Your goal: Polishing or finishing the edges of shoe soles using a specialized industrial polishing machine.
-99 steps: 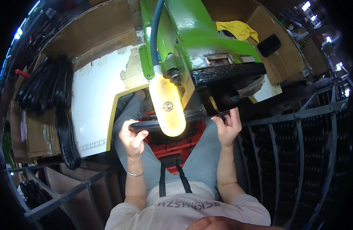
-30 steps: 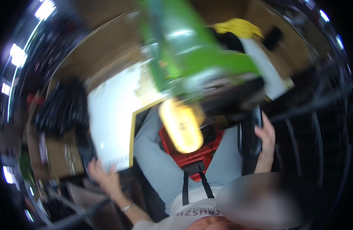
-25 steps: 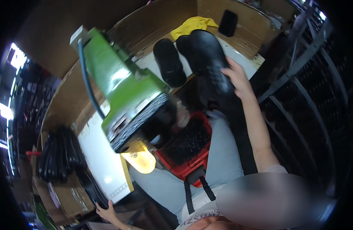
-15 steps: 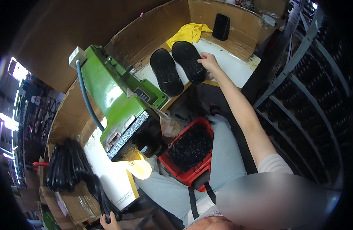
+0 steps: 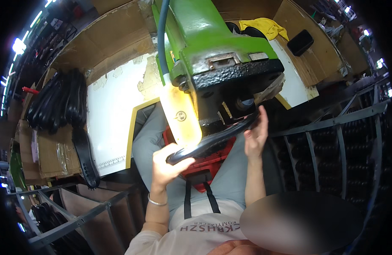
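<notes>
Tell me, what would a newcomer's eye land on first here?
First, the bulky green machine at top centre, with a glowing yellow lamp on its left side. Just below, a long black shoe sole slants up from the left hand toward the right hand. At far left lies a heap of black soles.

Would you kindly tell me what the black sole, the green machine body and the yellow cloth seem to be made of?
Black sole: probably rubber or plastic, smooth with a soft sheen along its edge. Green machine body: likely painted metal, glossy, with bright reflections. Yellow cloth: fabric, matte and crumpled into soft folds; the exact fibre can't be told.
</notes>
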A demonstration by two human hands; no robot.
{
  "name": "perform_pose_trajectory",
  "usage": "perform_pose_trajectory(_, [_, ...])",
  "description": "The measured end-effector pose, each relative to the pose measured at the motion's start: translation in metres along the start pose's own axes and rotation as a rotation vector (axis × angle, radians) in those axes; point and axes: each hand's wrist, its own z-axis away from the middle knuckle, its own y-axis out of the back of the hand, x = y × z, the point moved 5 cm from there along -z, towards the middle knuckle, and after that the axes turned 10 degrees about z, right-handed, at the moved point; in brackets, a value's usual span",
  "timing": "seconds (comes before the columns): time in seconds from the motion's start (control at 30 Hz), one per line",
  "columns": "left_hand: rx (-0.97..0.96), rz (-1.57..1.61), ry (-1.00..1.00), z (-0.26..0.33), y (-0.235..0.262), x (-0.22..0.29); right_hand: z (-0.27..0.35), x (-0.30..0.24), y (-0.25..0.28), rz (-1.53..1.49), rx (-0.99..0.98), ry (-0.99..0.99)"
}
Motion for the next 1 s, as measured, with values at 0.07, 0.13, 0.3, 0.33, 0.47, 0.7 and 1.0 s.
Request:
perform_pose_trajectory(0.07, [0.029, 0.115, 0.022, -0.014, -0.008, 0.003, -0.015, -0.021, 0.003, 0.156, 0.04, 0.117])
perform_pose_trajectory(0.13, [0.115, 0.248, 0.045, -0.025, -0.008, -0.008, -0.027, -0.026, 0.007, 0.227, 0.033, 0.157])
perform_pose_trajectory(0.3, [0.137, 0.13, -0.163, -0.028, 0.009, -0.012, -0.031, -0.018, -0.001, 0.191, 0.022, 0.107])
perform_pose_trajectory(0.33, [0.14, 0.132, -0.158, -0.026, 0.013, -0.015, -0.029, -0.015, -0.004, 0.194, 0.026, 0.084])
perform_pose_trajectory(0.47, [0.232, 0.076, -0.14, -0.015, 0.042, -0.026, -0.02, -0.001, -0.024, 0.193, 0.008, 0.034])
perform_pose_trajectory(0.7, [0.176, 0.524, 0.071, 0.0, 0.079, -0.068, 0.001, -0.017, -0.073, 0.238, 0.0, 0.207])
perform_pose_trajectory(1.0, [0.065, -0.451, -0.227, -0.021, 0.019, -0.049, 0.025, -0.003, -0.093, 0.671, 0.106, 0.585])
